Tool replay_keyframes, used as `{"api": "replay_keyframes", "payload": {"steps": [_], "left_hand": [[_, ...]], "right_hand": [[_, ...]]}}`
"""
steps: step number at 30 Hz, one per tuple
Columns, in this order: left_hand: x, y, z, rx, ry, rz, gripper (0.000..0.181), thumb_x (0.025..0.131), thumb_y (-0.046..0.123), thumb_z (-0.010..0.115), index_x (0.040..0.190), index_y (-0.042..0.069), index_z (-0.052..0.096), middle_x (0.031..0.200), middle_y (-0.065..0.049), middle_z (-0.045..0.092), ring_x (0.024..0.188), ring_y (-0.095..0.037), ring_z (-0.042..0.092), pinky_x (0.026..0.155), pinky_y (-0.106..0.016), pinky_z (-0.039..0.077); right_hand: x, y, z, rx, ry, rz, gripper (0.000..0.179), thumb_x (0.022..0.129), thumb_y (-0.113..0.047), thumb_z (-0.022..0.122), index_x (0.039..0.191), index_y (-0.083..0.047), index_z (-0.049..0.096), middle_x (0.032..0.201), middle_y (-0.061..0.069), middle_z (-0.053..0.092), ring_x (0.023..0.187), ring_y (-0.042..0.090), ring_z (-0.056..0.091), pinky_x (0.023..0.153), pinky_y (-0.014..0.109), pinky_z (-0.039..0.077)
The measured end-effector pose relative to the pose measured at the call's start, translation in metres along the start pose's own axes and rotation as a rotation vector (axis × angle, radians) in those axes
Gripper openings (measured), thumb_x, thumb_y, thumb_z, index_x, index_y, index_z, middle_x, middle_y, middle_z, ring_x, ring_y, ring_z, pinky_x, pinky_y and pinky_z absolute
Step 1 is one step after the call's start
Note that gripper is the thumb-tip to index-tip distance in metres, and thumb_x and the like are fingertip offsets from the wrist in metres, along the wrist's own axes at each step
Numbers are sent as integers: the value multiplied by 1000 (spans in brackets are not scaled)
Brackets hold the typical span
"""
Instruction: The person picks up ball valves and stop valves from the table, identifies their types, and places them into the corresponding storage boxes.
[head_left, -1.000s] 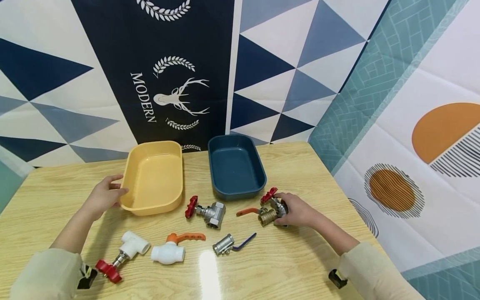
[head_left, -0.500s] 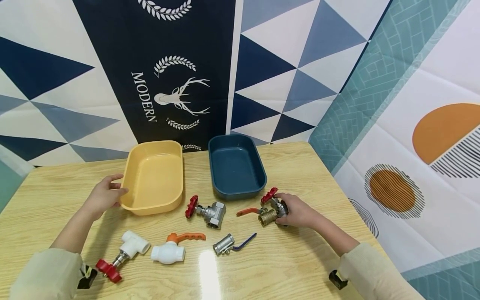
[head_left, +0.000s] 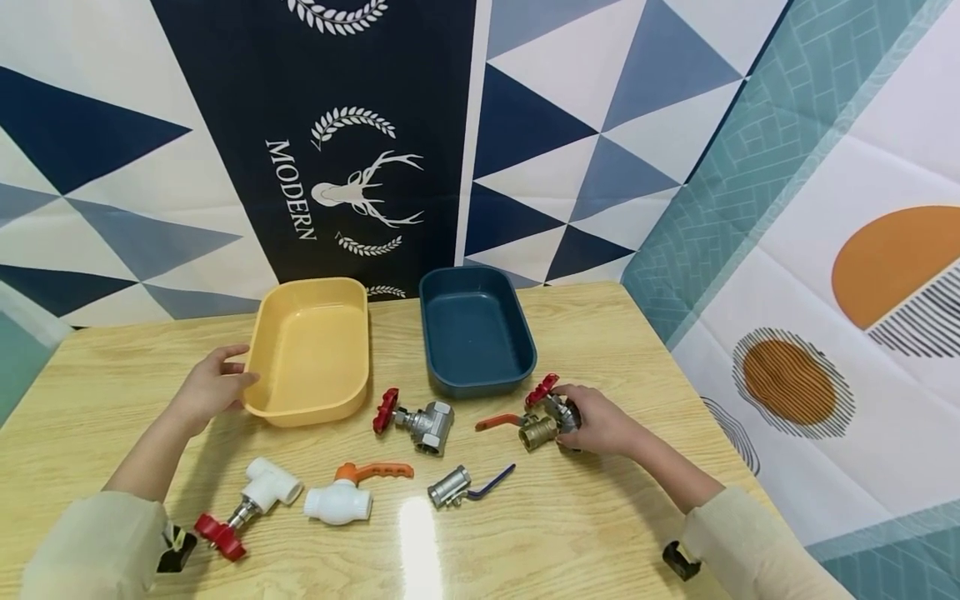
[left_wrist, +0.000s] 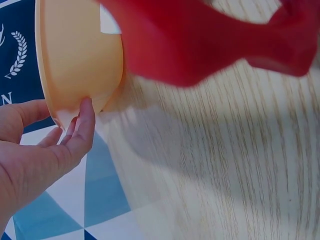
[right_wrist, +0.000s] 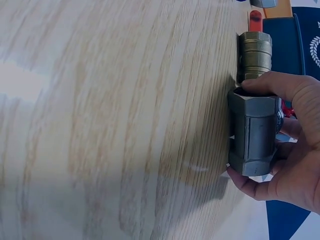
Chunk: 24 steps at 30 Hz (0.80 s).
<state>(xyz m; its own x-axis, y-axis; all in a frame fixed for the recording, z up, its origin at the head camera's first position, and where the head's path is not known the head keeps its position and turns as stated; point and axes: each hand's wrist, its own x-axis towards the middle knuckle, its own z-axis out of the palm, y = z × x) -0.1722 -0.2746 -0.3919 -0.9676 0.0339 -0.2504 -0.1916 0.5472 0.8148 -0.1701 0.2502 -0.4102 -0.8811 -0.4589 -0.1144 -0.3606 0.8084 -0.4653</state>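
Observation:
My left hand (head_left: 210, 392) holds the left wall of a yellow plastic bin (head_left: 311, 354), thumb on one side and fingers on the other. At the right, my right hand (head_left: 603, 423) grips a grey metal gate valve with a red handwheel (head_left: 542, 390). In the right wrist view, thumb and fingers span the ends of the valve body (right_wrist: 254, 132), low against the table. Close beside it lies a brass ball valve (head_left: 537, 433) with an orange-red lever. The palm hides part of the gate valve in the head view.
A dark blue bin (head_left: 476, 333) stands right of the yellow one. Nearer lie a silver gate valve (head_left: 429, 427), a white ball valve (head_left: 337, 503) with orange lever, a small blue-levered ball valve (head_left: 450, 487) and a white tee-shaped valve (head_left: 270, 486). Patterned cloth backs the table.

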Motion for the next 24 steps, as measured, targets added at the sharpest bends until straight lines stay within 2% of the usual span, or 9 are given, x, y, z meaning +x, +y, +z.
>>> {"api": "replay_keyframes", "payload": {"steps": [9, 24], "left_hand": [[2, 2, 0, -9, -7, 0, 63, 97, 15, 45, 144, -11, 12, 128, -35, 34, 83, -9, 54, 66, -30, 55], [0, 2, -1, -17, -12, 4, 63, 97, 14, 44, 144, -11, 10, 130, -37, 33, 79, -7, 57, 64, -30, 56]], "right_hand": [[-2, 4, -1, -27, 21, 20, 65, 71, -14, 76, 127, 5, 49, 109, 17, 60, 98, 28, 55, 81, 41, 49], [-2, 6, -10, 51, 46, 54, 67, 73, -14, 75, 129, 7, 45, 108, 17, 58, 89, 22, 54, 75, 35, 49]]}}
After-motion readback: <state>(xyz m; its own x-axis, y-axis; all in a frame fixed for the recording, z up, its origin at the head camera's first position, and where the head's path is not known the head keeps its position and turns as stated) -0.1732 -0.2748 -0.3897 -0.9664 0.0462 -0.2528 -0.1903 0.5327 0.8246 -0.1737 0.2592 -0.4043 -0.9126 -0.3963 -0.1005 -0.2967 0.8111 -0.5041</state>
